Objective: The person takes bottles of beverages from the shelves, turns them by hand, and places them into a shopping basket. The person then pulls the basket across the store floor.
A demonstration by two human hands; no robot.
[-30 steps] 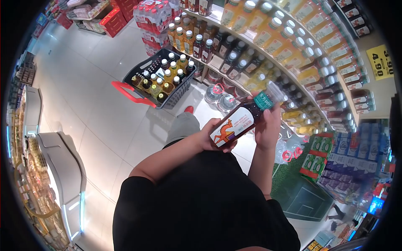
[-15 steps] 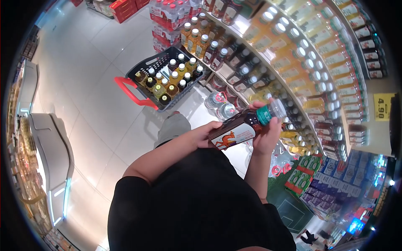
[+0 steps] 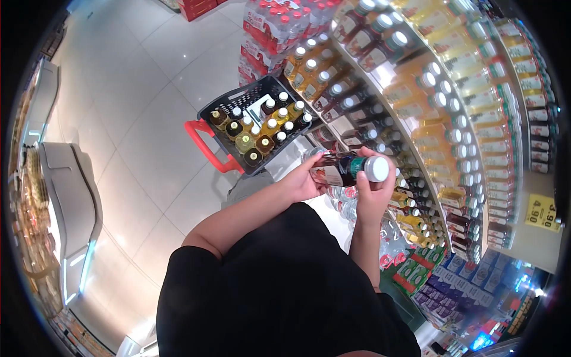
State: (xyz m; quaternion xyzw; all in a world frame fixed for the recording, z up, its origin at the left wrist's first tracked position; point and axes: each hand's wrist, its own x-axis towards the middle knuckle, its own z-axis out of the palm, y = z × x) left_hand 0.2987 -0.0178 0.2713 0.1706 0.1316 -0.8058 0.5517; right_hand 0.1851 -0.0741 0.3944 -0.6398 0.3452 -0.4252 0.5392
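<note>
A dark juice bottle (image 3: 336,172) with a white cap, a green neck band and a pale picture label lies tilted in front of my chest, its cap end toward the right. My left hand (image 3: 302,182) is closed around its base end. My right hand (image 3: 376,193) grips the neck and cap end, with the thumb near the green band. Ahead and to the left, a dark basket (image 3: 238,95) with a red handle (image 3: 205,149) stands on the floor, packed with several bottles with white or yellowish caps.
Curved shelves (image 3: 410,128) full of juice bottles run along the right, with a yellow price tag (image 3: 542,212) at the far right. Shrink-wrapped bottle packs (image 3: 262,56) are stacked behind the basket. A grey display counter (image 3: 68,202) stands at left on the tiled floor (image 3: 137,119).
The bottle has turned so its cap points more toward me, and its label is now seen at a steeper angle. Both hands keep hold. The basket and shelves have shifted rightward in view.
</note>
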